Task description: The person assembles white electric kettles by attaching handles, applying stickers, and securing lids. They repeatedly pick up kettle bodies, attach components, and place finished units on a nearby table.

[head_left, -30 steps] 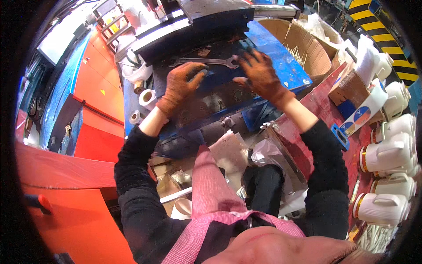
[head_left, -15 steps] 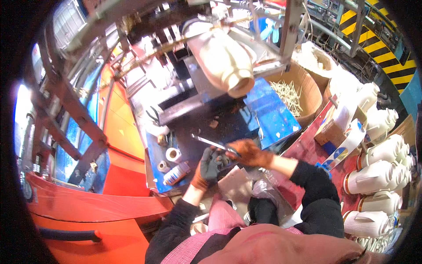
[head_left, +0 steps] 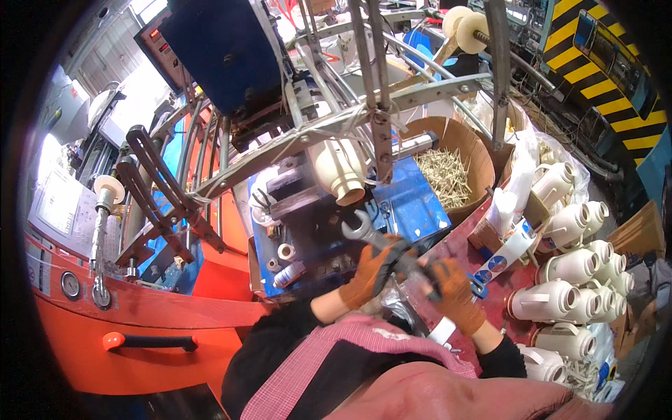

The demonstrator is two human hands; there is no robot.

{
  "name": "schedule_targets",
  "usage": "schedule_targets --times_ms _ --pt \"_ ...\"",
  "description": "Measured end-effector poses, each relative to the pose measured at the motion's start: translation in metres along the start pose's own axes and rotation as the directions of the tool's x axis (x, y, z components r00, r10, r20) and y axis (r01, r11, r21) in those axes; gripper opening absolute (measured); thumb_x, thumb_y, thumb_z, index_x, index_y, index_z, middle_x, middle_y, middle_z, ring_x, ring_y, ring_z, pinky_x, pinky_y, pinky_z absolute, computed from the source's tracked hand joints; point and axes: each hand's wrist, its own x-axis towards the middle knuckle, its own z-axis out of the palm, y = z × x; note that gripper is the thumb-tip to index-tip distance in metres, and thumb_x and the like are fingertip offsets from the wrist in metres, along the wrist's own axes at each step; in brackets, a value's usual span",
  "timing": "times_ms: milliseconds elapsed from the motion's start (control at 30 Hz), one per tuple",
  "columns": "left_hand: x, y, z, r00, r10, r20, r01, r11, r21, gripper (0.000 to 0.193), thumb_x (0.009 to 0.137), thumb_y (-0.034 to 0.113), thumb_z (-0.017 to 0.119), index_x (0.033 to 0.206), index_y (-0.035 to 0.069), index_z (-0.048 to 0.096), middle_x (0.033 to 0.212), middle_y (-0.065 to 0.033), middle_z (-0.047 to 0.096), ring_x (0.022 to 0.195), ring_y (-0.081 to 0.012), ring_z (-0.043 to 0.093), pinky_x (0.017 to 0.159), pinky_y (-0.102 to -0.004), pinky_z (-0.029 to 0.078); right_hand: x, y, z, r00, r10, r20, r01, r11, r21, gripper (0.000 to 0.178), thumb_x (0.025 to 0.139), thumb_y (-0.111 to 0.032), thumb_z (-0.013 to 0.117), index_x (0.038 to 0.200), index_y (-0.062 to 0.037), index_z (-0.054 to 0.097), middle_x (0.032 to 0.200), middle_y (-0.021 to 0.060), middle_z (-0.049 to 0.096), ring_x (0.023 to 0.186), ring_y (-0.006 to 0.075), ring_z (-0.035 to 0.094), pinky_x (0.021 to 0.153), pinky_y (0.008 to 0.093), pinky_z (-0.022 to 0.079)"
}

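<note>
A metal open-end wrench (head_left: 365, 229) lies slantwise between my gloved hands, its jaw pointing up and left above the dark bench. My left hand (head_left: 378, 271), in an orange-brown glove with dark fingers, is closed round its shank. My right hand (head_left: 451, 290), gloved alike, is curled at the wrench's lower end, which its fingers partly hide. Beyond the jaw, a cream jug body (head_left: 338, 171) hangs mouth-down in the machine frame. White tape rolls (head_left: 285, 251) and a small labelled bottle (head_left: 288, 274) are on the blue bench left of my hands.
Metal bars (head_left: 280, 161) of the machine cross above the bench. Several cream jugs (head_left: 546, 299) lie on the red table (head_left: 458, 255) at right. A round cardboard bin (head_left: 483, 164) holds thin pale sticks. An orange-red cabinet (head_left: 210, 360) with a black handle stands at left.
My view has shifted, and my hands appear farther right and lower. The wrench, earlier in my right hand with its shank pointing left, now has its jaw beyond my left hand.
</note>
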Motion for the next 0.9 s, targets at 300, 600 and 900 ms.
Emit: schedule_targets --times_ms 300,600,900 --pt "0.037 0.093 0.044 0.631 0.529 0.568 -0.772 0.496 0.397 0.052 0.083 0.008 0.058 0.131 0.002 0.040 0.128 -0.0192 0.047 0.114 -0.0303 0.051 0.094 -0.0392 0.042 0.070 0.035 -0.170 0.884 0.073 -0.461 -0.080 0.997 0.005 0.034 0.084 -0.020 0.055 0.110 0.0018 0.058 0.091 0.0125 0.064 0.082 0.0241 0.063 0.073 0.0331 0.049" --pt "-0.012 0.176 -0.054 0.205 0.848 0.488 -0.181 -0.458 0.871 0.027 0.073 0.007 0.066 0.099 0.009 0.060 0.110 -0.0117 0.058 0.111 -0.0319 0.050 0.101 -0.0505 0.030 0.256 0.038 -0.222 0.978 -0.183 -0.100 -0.024 0.374 -0.927 0.035 0.087 -0.028 0.057 0.119 -0.0122 0.054 0.100 0.0146 0.062 0.092 0.0262 0.062 0.081 0.0367 0.050" --pt "0.001 0.183 -0.087 0.399 0.749 0.529 0.132 -0.618 0.775 0.045 0.071 0.037 0.074 0.109 0.017 0.062 0.114 -0.0046 0.059 0.107 -0.0217 0.053 0.097 -0.0381 0.032 0.275 0.003 -0.140 0.986 -0.081 -0.147 -0.005 0.860 -0.510 0.025 0.081 -0.021 0.055 0.095 -0.0006 0.056 0.083 0.0201 0.059 0.074 0.0357 0.057 0.071 0.0454 0.043"
